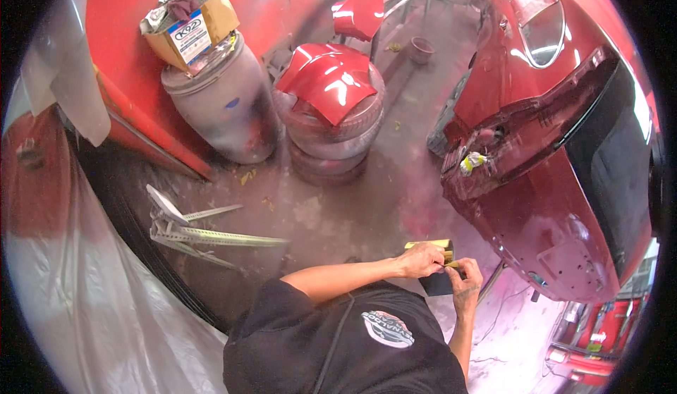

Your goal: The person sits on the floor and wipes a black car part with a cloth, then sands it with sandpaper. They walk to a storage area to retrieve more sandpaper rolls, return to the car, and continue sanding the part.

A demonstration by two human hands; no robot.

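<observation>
Low in the middle of the frame, two hands meet over a small dark block with a yellowish sheet on top of it (maybe sandpaper, but it is too small to be sure). The left hand comes in from the left on a bare arm, and its fingers are curled down on the top edge of the sheet. The right hand comes up from the bottom, and its fingers are bent around the right side of the block. Both hands are closed on these things, right in front of the person's black shirt.

Just to the right of the hands is a big red car, filling the right side of the frame. Its shiny red body is close to the block but not touching it.

In the upper middle sits a stack of tires with a red car panel lying on top. To its left stands a grey drum, and a cardboard box rests on it. Some pale metal strips lie on the dusty floor at the left. A clear plastic sheet hangs over the lower left.
</observation>
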